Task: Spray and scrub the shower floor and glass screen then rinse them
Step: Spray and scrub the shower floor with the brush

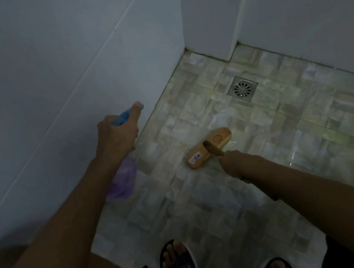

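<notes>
The left hand (115, 134) grips a purple spray bottle (123, 181) by its blue trigger head beside the white tiled wall (44, 86), while the right hand (232, 160) holds the handle of a wooden scrub brush (209, 147) resting on the wet mosaic shower floor (286, 114), near the square drain (243, 88).

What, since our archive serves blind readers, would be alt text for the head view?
A person's right hand grips the handle of a wooden scrub brush resting on the shower floor, while the left hand holds a purple spray bottle with a blue nozzle. A metal drain lies beyond the brush.
</notes>
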### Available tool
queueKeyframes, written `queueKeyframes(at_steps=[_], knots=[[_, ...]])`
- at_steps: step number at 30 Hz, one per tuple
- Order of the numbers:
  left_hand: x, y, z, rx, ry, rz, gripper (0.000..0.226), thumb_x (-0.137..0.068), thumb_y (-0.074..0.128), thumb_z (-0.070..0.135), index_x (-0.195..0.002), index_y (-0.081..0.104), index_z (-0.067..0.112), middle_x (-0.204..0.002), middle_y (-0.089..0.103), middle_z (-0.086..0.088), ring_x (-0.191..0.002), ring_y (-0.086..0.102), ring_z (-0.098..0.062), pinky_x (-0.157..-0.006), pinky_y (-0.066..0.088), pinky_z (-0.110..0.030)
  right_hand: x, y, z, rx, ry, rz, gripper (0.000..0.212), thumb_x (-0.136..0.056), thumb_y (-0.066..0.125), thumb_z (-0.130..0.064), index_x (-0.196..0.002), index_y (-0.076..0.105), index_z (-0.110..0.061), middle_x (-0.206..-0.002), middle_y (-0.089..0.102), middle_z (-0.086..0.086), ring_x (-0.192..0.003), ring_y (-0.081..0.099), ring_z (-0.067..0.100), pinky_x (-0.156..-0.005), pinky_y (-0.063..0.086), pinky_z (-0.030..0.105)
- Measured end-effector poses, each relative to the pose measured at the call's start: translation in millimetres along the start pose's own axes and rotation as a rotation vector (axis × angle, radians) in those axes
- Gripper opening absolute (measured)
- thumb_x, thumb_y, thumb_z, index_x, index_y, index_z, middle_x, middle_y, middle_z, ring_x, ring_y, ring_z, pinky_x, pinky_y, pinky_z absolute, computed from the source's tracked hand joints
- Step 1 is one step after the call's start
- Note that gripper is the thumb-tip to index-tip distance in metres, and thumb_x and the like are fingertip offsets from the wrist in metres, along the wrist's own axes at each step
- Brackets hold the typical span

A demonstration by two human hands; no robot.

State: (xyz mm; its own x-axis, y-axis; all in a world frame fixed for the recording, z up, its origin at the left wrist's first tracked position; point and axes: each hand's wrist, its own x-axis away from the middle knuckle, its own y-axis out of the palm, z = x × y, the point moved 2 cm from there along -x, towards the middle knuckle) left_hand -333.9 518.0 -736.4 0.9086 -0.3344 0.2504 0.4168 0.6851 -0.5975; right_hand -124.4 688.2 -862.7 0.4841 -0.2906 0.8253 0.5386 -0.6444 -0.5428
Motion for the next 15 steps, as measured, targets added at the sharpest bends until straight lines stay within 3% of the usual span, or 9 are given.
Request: queueKeyframes(at_steps=[3,7,9,11,13,15], knots=[[6.1,-13.5,-8.3,0.019,-0.051,0.022,0.076,-0.085,0.061,0.069,-0.077,0.072,-0.005,-0.070,0.071,-0.018,-0.043,0.057,-0.016,-0.047,0.051,-0.028,-19.5,-3.6,-32.1,-0.033,-0.026,-0.011,0.038,-0.108,0.032,-0.018,-0.140,0.047,-0.005,-0.132,0.055,0.016,-0.104,0.061,0.026,-0.082,0.053,0.033],[10.6,-30.1,-17.2,0.020,-0.104,0.070,0.074,-0.084,0.060,0.071,-0.082,0.075,-0.001,-0.072,0.073,-0.016,-0.040,0.056,-0.015,-0.043,0.046,-0.023,-65.6,-33.4,-86.2,-0.236,-0.051,0.068,0.040,-0.108,0.033,-0.017,-0.143,0.043,-0.001,-0.143,0.049,0.018,-0.124,0.054,0.033,-0.102,0.044,0.036],[11.8,-35.1,-20.3,0.004,-0.104,0.088,0.069,-0.086,0.061,0.068,-0.088,0.076,0.001,-0.073,0.073,-0.016,-0.038,0.055,-0.012,-0.039,0.043,-0.020,-86.0,-47.5,-111.4,-0.280,-0.064,0.105,0.042,-0.108,0.033,-0.021,-0.145,0.039,-0.002,-0.146,0.046,0.016,-0.107,0.056,0.033,-0.090,0.046,0.032],[14.1,-37.5,-22.4,-0.018,-0.089,0.099,0.067,-0.086,0.060,0.068,-0.090,0.078,0.003,-0.073,0.074,-0.016,-0.037,0.055,-0.010,-0.038,0.042,-0.019,-97.7,-50.6,-122.3,-0.267,-0.082,0.115,0.040,-0.107,0.036,-0.025,-0.140,0.045,-0.004,-0.137,0.053,0.014,-0.087,0.051,0.025,-0.074,0.041,0.031],[14.0,-36.4,-22.6,-0.022,-0.078,0.106,0.068,-0.087,0.059,0.068,-0.089,0.077,0.002,-0.073,0.074,-0.016,-0.037,0.055,-0.011,-0.039,0.043,-0.019,-90.7,-46.5,-114.9,-0.237,-0.120,0.163,0.038,-0.107,0.036,-0.024,-0.136,0.049,-0.004,-0.123,0.057,0.015,-0.095,0.055,0.028,-0.078,0.040,0.032],[12.4,-35.0,-21.2,-0.018,-0.092,0.107,0.071,-0.088,0.059,0.067,-0.084,0.075,-0.002,-0.073,0.074,-0.016,-0.038,0.055,-0.011,-0.038,0.043,-0.019,-70.6,-30.3,-95.8,-0.174,-0.190,0.164,0.039,-0.108,0.032,-0.022,-0.132,0.052,0.000,-0.126,0.058,0.019,-0.112,0.059,0.033,-0.087,0.044,0.036]])
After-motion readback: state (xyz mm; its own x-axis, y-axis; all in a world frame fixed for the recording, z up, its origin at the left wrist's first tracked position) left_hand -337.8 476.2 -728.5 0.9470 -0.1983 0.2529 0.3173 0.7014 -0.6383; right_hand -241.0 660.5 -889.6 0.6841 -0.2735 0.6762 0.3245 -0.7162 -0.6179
